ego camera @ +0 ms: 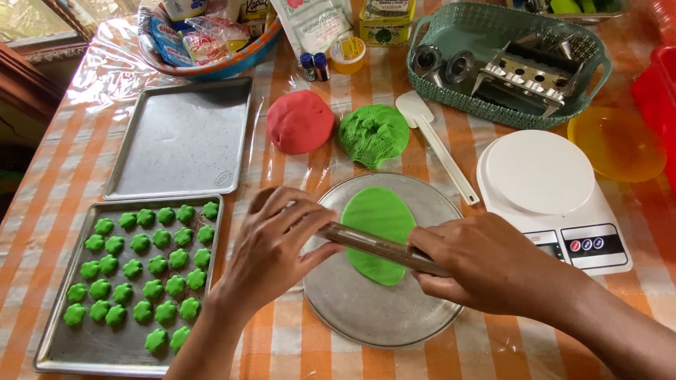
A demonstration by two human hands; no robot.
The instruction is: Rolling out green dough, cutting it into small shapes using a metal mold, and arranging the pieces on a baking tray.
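A wooden rolling pin (384,248) is gripped at both ends, left hand (274,250) and right hand (486,264) closed around it. It's laid across a flattened green dough sheet (379,232) on the round metal plate (380,309), placed near the table's front edge.

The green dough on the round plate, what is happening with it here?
A person presses a wooden rolling pin across the flat green dough on a round metal plate, the left hand and right hand each on one end. Beside it, a baking tray holds rows of small green dough shapes. A red dough ball and more green dough lie behind.
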